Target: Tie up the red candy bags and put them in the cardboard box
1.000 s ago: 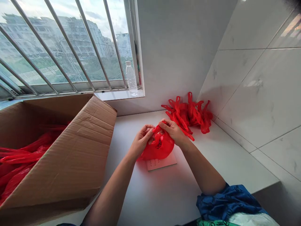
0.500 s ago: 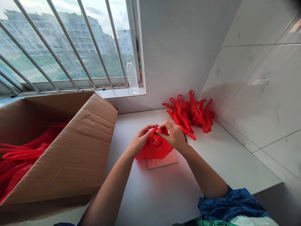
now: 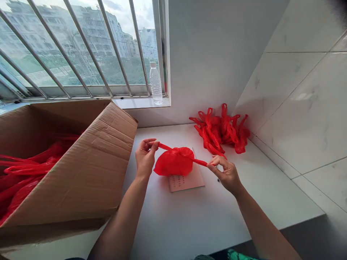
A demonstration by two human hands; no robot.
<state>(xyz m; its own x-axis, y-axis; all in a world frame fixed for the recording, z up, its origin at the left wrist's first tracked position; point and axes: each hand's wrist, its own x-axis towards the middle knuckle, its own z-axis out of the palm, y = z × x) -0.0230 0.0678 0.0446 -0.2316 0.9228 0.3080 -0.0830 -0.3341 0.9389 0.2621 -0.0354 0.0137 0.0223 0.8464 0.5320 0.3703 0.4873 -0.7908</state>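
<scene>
Head view: left hand [image 3: 145,159] and right hand [image 3: 224,174] just went from huddled to spread, each pinching a handle [image 3: 200,162] of the red bag [image 3: 172,165] partly over the booklet [image 3: 187,183], so I reckon the knot [image 3: 179,151] is tightened.

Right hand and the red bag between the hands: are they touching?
Touching: the head view shows the right hand pinching a handle of the red bag.

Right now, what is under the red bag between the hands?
Under the bag is a flat pad on the table, its near and right parts visible, with rows of small marks. The bag covers the rest, so anything else there cannot be seen.
</scene>
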